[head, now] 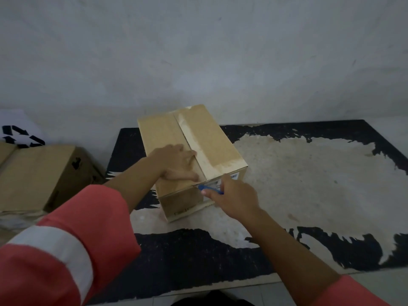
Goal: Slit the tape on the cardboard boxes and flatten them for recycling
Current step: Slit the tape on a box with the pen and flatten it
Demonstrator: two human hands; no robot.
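Observation:
A closed brown cardboard box [212, 140] stands on the worn black table [331, 168], with a strip of clear tape along its top seam. My left hand [176, 162] rests flat on the left top flap, fingers straight, reaching to the seam. My right hand [234, 195] grips a blue box cutter [209, 189] at the box's near upper edge, its tip at the near end of the taped seam. The blade itself is too small to make out.
Flattened and folded cardboard boxes [37, 173] lie stacked to the left of the table. Behind them stands a white sheet with a black recycling symbol [19, 135]. A grey wall rises just behind the table. The right half of the table holds nothing.

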